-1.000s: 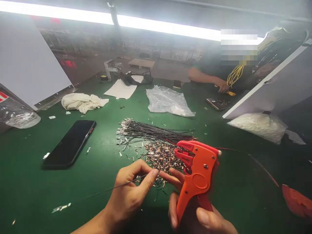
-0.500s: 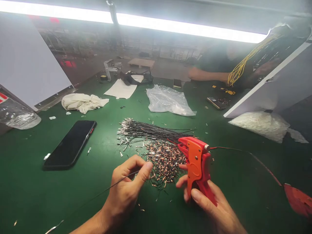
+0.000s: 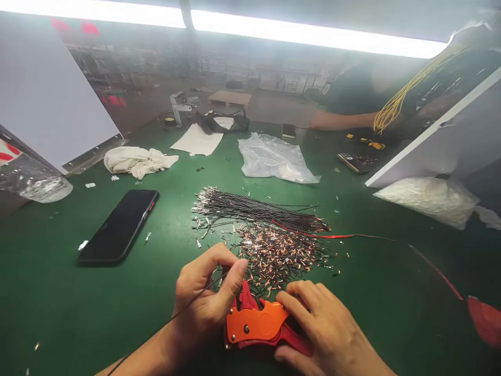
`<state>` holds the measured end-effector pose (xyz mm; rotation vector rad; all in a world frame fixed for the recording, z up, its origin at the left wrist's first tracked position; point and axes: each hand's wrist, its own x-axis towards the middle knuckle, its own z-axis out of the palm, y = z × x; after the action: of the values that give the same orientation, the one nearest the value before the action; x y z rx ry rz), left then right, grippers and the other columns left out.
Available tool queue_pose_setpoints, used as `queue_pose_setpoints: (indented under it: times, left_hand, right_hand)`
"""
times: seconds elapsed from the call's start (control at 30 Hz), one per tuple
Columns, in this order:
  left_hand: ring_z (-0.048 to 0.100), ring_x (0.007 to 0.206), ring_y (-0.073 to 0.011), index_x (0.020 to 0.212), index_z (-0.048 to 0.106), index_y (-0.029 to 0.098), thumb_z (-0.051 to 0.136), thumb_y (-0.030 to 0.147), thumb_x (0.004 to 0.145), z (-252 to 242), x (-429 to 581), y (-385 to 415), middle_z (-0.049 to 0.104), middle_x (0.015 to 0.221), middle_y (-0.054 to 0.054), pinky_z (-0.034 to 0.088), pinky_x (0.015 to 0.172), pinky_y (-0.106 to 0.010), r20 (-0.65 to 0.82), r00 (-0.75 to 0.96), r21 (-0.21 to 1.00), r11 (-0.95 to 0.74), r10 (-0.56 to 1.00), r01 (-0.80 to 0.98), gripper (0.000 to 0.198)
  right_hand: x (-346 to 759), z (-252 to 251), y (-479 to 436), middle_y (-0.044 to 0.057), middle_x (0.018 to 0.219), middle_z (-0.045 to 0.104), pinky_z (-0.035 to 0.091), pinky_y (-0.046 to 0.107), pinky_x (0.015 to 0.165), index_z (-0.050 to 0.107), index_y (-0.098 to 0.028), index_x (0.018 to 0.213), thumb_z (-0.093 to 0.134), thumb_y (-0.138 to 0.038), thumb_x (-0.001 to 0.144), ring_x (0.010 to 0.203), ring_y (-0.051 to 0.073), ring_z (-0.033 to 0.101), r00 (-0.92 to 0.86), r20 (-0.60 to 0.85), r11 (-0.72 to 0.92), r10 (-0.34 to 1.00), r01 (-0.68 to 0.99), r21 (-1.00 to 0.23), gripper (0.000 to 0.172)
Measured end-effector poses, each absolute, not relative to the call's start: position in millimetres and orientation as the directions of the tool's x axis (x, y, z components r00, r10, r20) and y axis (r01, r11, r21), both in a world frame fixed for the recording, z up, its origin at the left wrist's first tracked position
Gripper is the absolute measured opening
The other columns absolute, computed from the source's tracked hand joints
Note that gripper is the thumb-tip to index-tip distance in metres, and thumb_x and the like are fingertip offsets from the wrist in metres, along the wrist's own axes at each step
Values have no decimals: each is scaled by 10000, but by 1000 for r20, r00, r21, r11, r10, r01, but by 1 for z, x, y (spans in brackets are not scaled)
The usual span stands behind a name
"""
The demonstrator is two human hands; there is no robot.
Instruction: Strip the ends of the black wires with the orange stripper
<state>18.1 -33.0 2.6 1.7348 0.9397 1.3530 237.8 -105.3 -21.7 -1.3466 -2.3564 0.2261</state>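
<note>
- Head view: a green counter (image 3: pixel 121 308) spans the foreground, white panels (image 3: pixel 50 89) flank it, and a bright tube light (image 3: pixel 313 34) crosses above.
- The left hand (image 3: pixel 207 292) has its grip pinching a black wire (image 3: pixel 172 317).
- An orange-red wire stripper (image 3: pixel 260 321) is between the hands; the right hand (image 3: pixel 329 331) is at its handles, its grip's closure unclear.
- Beyond them, clippings (image 3: pixel 279 250) lie heaped beside bundled wires (image 3: pixel 254 206); a phone (image 3: pixel 121 224) lies left.
- Farther back, a cloth (image 3: pixel 136 161), a clear bag (image 3: pixel 274 156), another person's forearm (image 3: pixel 344 120); the room (image 3: pixel 266 78) behind is dim.
</note>
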Motion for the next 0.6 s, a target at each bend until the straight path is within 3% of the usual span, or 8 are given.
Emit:
queue_pose_setpoints:
  times: [0.13,0.27,0.37,0.43,0.5,0.6]
  left_hand:
    - [447,561,-80,737,567,201,570,106,920,0,19,-35,486,613,67,394,566,-207,422,227,885,-453,878,106,206]
    - [478,562,-92,720,562,192,571,133,924,-5,21,-38,530,624,41,392,543,-220,406,321,879,-461,856,119,212]
    - [491,545,-102,721,567,189,566,126,910,-7,24,-42,557,614,20,380,516,-228,434,410,851,-514,802,104,200]
    - [477,528,-102,725,564,190,556,110,896,-7,27,-44,539,592,20,370,502,-226,454,445,836,-542,772,88,189]
    - [470,527,-103,724,551,192,549,97,883,-7,29,-45,520,574,24,375,505,-224,465,468,828,-556,752,72,186]
    - [467,530,-102,724,540,193,550,94,881,-8,30,-46,515,572,22,380,509,-221,467,486,822,-566,738,69,185]
  right_hand:
    - [234,-24,-106,151,948,725,628,513,670,650,-122,1146,911,-413,629,809,343,685,-462,337,552,820,795,-251,647]
    - [236,-19,-103,143,995,688,599,437,750,628,-141,1147,587,-569,910,898,294,661,-347,418,516,840,750,-414,491]
    - [236,-18,-101,140,1174,637,553,359,870,567,-160,1264,483,-335,1014,1051,238,617,-197,532,495,824,708,-504,317]
    - [235,-20,-99,127,1263,626,526,342,881,574,-182,1280,517,-182,987,1064,214,607,-243,576,559,781,684,-469,298]
    - [233,-22,-97,106,1203,693,506,358,840,596,-185,1223,542,-76,935,977,203,633,-316,581,619,750,646,-447,313]
    - [231,-23,-94,62,968,773,481,386,794,585,-179,1115,548,6,868,833,195,664,-337,539,617,772,600,-509,310]
